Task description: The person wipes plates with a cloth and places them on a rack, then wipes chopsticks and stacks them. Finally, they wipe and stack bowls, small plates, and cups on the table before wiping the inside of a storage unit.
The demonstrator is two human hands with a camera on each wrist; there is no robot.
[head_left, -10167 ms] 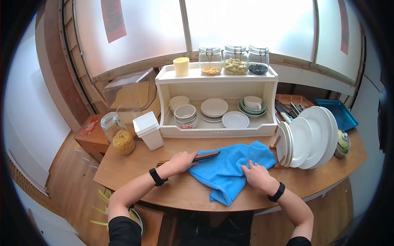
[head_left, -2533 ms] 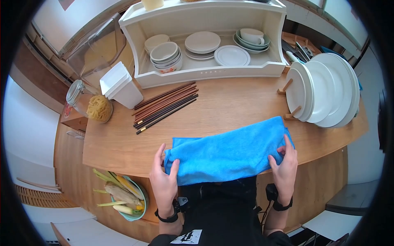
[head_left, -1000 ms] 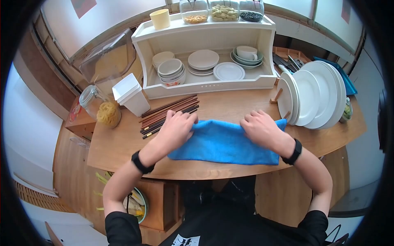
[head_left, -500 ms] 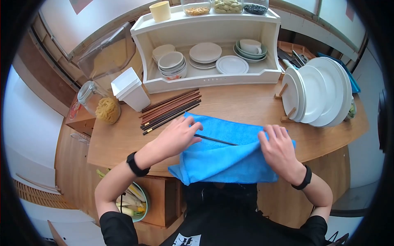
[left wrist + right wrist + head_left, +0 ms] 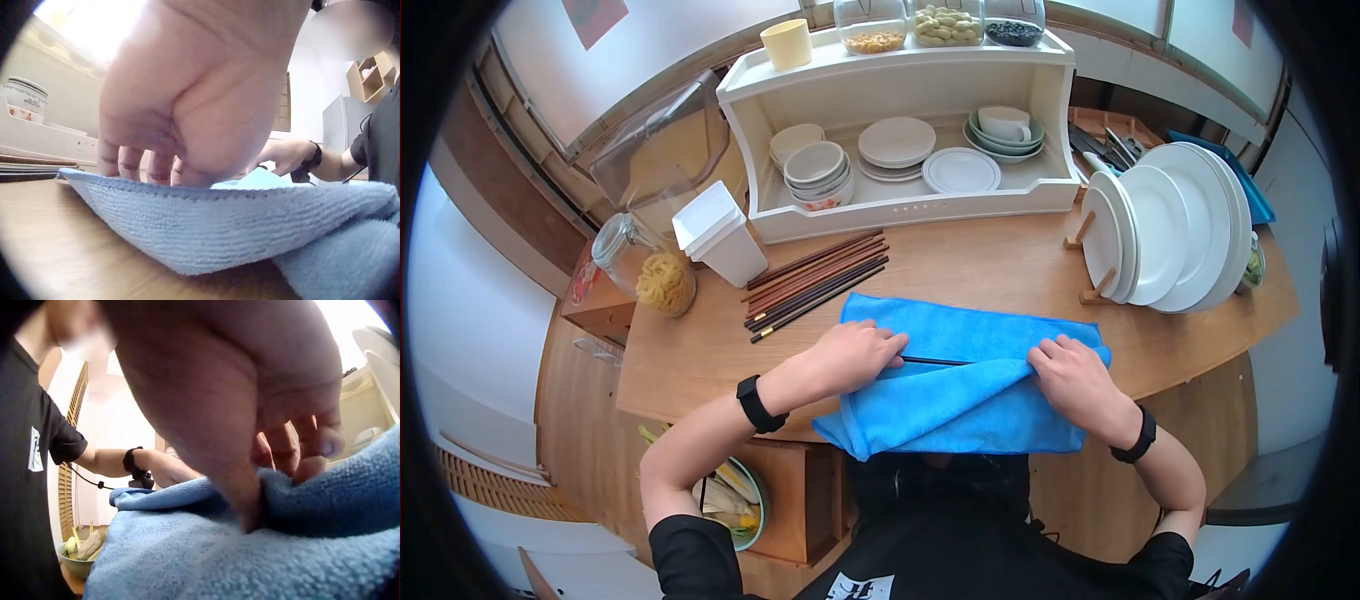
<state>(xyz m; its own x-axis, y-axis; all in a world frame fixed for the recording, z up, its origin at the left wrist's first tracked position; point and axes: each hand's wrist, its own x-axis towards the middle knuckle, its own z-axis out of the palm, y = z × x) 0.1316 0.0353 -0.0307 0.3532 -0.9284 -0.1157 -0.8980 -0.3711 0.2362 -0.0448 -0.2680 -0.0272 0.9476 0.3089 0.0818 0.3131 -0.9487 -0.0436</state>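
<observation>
While cloth (image 5: 960, 420) is spread on table (image 5: 990, 255), head: 1 chopstick (image 5: 935, 361) is gripped by left hand (image 5: 855, 357), cloth is pinched by right hand (image 5: 1080, 380).
Left wrist: left hand is partly hidden by cloth.
Right wrist: cloth is bunched under right hand.

The cloth (image 5: 960, 420) under my fingers (image 5: 130, 159) is terry-like, rough and matt, its nap ribbed in rows along a stitched edge (image 5: 262, 192). The stick (image 5: 935, 361) on it looks dark and smooth. My chopsticks (image 5: 815, 285) look like wood, some with shiny, metal-like gold bands (image 5: 766, 331). My table (image 5: 990, 270) is smooth, grained wood. The plates (image 5: 1157, 235) look like glossy ceramic, the jar (image 5: 630, 250) clear glass, the tubs (image 5: 735, 250) smooth plastic.
</observation>
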